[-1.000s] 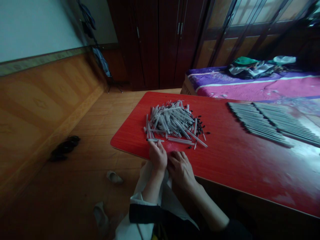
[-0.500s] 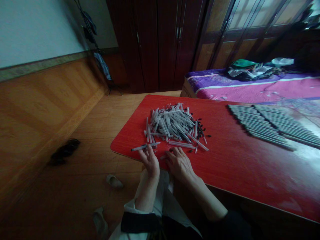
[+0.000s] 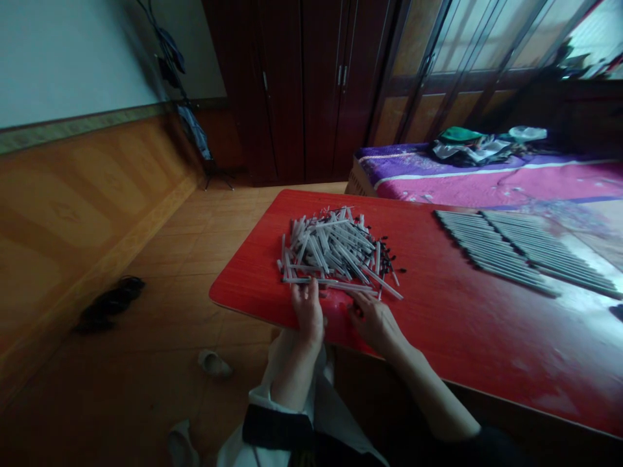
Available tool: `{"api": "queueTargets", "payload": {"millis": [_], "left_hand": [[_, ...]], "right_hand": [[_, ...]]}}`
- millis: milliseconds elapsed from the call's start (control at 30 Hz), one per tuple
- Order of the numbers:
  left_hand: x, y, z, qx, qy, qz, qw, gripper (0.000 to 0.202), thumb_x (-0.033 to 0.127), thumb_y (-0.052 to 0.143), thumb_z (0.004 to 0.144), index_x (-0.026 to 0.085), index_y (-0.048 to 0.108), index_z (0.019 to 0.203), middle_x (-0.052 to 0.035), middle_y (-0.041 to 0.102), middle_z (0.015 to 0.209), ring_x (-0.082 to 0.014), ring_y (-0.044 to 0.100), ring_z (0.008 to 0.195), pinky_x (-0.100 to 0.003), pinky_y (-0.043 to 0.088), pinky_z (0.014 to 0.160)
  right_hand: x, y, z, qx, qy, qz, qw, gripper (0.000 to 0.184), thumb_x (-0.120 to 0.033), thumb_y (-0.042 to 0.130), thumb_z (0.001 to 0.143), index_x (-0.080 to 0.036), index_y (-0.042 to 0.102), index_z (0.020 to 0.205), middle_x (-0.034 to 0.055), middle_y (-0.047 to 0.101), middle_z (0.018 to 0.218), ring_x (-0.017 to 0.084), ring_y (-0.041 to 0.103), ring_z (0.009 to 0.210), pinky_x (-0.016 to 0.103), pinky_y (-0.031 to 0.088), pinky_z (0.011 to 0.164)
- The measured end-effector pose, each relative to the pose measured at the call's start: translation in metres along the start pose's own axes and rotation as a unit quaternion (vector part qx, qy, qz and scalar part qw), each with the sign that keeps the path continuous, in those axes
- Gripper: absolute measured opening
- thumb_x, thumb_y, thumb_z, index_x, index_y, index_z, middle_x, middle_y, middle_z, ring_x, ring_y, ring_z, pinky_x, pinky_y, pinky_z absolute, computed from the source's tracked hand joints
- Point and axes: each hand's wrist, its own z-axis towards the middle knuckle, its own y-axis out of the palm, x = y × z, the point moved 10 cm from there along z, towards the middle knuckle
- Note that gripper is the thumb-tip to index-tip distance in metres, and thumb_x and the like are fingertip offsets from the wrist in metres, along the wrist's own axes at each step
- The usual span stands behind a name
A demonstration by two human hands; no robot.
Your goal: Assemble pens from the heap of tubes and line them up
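My left hand (image 3: 309,311) is at the front edge of the pile, holding a slim pen (image 3: 306,281) crosswise between thumb and fingers. The pen has a clear barrel with a dark end. To its right, my right hand (image 3: 379,321) reaches in low over the table with fingers bent together. Its fingertips are by clear pen barrels (image 3: 357,288) lying along the pile's front; what they pinch, if anything, is hidden. Beyond both hands lies a loose heap of clear pen barrels (image 3: 331,243), with small black caps (image 3: 386,256) scattered on its right side.
Two neat rows of assembled pens (image 3: 491,250) lie on the right of the red table (image 3: 418,324). A bed (image 3: 487,188) with cloth and bags stands behind. Wardrobes (image 3: 311,97) line the back. Shoes (image 3: 214,363) and a dark heap (image 3: 111,305) are on the floor at left.
My left hand has moved right and slightly forward with the pen, which now lies close to the pile. My right hand has shifted right, toward the barrels in front. The camera view has turned slightly.
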Motion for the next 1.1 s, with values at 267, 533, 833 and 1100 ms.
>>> {"api": "queueTargets", "payload": {"millis": [267,533,833,1100], "left_hand": [[-0.019,0.010,-0.011,-0.050,-0.025,-0.013,0.998,0.030,0.035,0.066,0.070,0.016,0.054,0.090,-0.0013,0.064,0.075,-0.0124,0.062,0.062,-0.024,0.048,0.059],[-0.015,0.016,-0.017,-0.080,-0.046,-0.016,0.996,0.029,0.035,0.068,0.068,0.017,0.051,0.084,0.0018,0.062,0.067,-0.0119,0.061,0.055,-0.024,0.048,0.055],[-0.017,0.016,-0.017,-0.094,-0.048,-0.012,0.994,0.024,0.034,0.066,0.072,0.020,0.052,0.086,0.0008,0.061,0.070,-0.0134,0.060,0.057,-0.026,0.048,0.056],[-0.020,0.018,-0.018,-0.111,-0.058,-0.010,0.992,0.024,0.035,0.068,0.071,0.018,0.056,0.084,0.0010,0.064,0.066,-0.0137,0.060,0.056,-0.026,0.047,0.056]], "right_hand": [[0.094,-0.021,-0.034,0.196,0.266,0.559,0.760,0.031,-0.026,0.076,0.056,-0.013,0.063,0.080,0.0039,0.066,0.064,0.012,0.057,0.051,0.022,0.044,0.046],[0.071,0.017,-0.030,0.221,0.293,0.664,0.651,0.032,-0.025,0.079,0.053,-0.012,0.063,0.078,0.0053,0.070,0.067,0.010,0.060,0.048,0.019,0.045,0.044],[0.069,0.021,-0.028,0.214,0.289,0.646,0.673,0.034,-0.026,0.080,0.054,-0.012,0.064,0.080,0.0053,0.070,0.066,0.011,0.060,0.047,0.018,0.045,0.043],[0.061,0.023,-0.022,0.158,0.258,0.635,0.710,0.033,-0.029,0.077,0.058,-0.012,0.067,0.085,0.0041,0.070,0.064,0.011,0.059,0.046,0.021,0.047,0.045]]}}
